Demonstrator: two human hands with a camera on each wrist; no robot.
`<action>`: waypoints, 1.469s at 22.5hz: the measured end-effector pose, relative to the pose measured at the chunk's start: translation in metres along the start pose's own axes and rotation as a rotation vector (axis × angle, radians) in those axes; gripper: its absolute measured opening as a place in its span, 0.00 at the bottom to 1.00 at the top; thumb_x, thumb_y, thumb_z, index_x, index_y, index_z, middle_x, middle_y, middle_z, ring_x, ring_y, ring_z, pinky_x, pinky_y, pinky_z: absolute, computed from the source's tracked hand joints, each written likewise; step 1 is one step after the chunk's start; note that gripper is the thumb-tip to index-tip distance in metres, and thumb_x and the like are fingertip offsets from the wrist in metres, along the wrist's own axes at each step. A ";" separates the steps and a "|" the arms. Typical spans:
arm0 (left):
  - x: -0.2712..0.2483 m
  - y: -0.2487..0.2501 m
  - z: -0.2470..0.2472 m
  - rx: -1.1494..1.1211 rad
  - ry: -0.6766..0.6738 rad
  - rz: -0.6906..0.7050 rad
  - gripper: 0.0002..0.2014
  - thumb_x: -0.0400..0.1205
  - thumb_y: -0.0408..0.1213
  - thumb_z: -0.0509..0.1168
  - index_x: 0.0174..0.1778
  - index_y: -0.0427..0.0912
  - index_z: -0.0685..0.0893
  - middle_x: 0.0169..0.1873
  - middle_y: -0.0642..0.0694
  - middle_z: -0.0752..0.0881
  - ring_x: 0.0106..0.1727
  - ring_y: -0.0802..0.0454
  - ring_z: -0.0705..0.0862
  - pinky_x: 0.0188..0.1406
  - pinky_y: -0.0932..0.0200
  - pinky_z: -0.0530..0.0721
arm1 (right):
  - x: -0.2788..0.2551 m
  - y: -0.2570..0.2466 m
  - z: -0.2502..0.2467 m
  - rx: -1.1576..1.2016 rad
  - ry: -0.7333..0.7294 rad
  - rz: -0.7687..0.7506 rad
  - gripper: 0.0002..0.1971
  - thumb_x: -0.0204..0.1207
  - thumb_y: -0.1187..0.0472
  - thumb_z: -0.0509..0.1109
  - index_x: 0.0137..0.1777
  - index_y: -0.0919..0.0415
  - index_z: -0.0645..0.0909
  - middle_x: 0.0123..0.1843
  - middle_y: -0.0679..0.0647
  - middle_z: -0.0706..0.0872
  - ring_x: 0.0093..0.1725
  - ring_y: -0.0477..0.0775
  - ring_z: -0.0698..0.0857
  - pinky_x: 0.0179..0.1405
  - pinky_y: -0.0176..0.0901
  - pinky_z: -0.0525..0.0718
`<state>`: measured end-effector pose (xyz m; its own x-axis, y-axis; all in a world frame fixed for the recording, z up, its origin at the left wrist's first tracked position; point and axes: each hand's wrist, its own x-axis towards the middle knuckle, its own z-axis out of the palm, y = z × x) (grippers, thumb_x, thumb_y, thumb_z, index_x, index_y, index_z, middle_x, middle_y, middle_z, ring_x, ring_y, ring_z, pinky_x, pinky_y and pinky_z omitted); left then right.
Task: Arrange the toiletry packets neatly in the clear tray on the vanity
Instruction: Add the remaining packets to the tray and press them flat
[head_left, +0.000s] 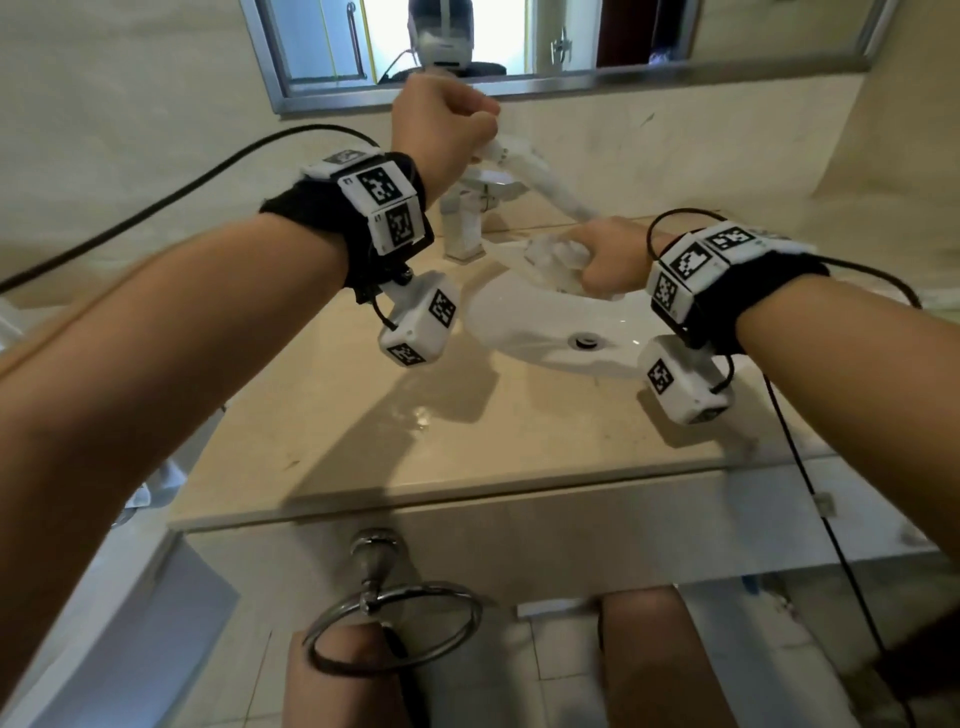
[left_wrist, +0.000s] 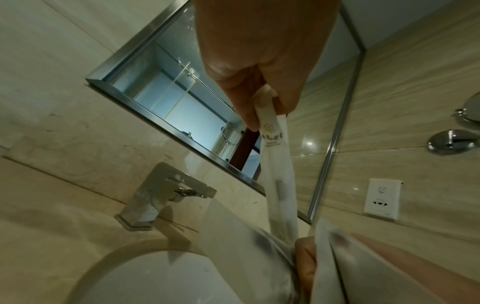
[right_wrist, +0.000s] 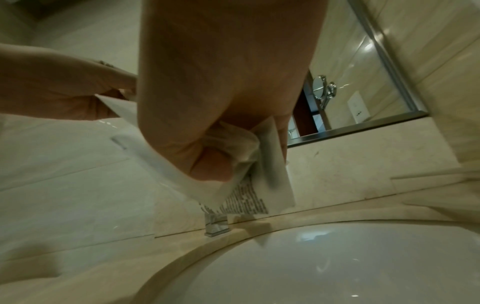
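Left hand (head_left: 441, 122) grip pinching upper end of long white packet (left_wrist: 279, 181), right hand (head_left: 613, 260) grip clenched round its lower end and bunched white packets (right_wrist: 249, 164), above sink (head_left: 545, 322), counter (head_left: 415, 441) below.

We see a beige marble vanity (head_left: 363, 415) with a white sink (head_left: 545, 322), a chrome faucet (left_wrist: 161, 193), a steel-framed mirror (head_left: 519, 85) on beige tiled walls, a white socket (left_wrist: 381, 198), a towel ring (head_left: 389, 629) and a pale tiled floor (head_left: 545, 670).
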<state>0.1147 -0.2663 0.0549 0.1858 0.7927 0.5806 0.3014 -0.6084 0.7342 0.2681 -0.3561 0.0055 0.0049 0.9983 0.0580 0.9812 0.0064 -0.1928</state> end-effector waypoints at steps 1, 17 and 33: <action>-0.002 0.007 0.011 -0.036 -0.012 -0.001 0.10 0.77 0.28 0.66 0.52 0.34 0.89 0.46 0.46 0.86 0.41 0.58 0.86 0.41 0.67 0.89 | -0.008 0.011 -0.003 -0.007 -0.010 0.025 0.18 0.73 0.70 0.63 0.64 0.62 0.78 0.60 0.64 0.83 0.64 0.64 0.80 0.49 0.41 0.71; -0.043 0.036 0.156 -0.759 -0.087 -0.563 0.05 0.81 0.27 0.64 0.39 0.38 0.80 0.37 0.45 0.82 0.37 0.55 0.83 0.27 0.69 0.87 | -0.098 0.124 0.001 0.158 -0.179 0.351 0.03 0.73 0.67 0.67 0.40 0.65 0.76 0.40 0.60 0.80 0.41 0.58 0.79 0.42 0.45 0.75; -0.070 -0.006 0.223 -1.306 -0.022 -0.932 0.05 0.82 0.27 0.62 0.41 0.31 0.78 0.40 0.40 0.81 0.39 0.53 0.82 0.45 0.67 0.87 | -0.123 0.133 0.001 0.469 -0.063 0.455 0.09 0.73 0.67 0.66 0.32 0.61 0.73 0.29 0.53 0.74 0.28 0.49 0.73 0.26 0.38 0.67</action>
<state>0.3089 -0.3101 -0.0686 0.4197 0.8816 -0.2161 -0.6532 0.4587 0.6024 0.3981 -0.4783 -0.0284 0.3743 0.9087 -0.1847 0.6957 -0.4069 -0.5920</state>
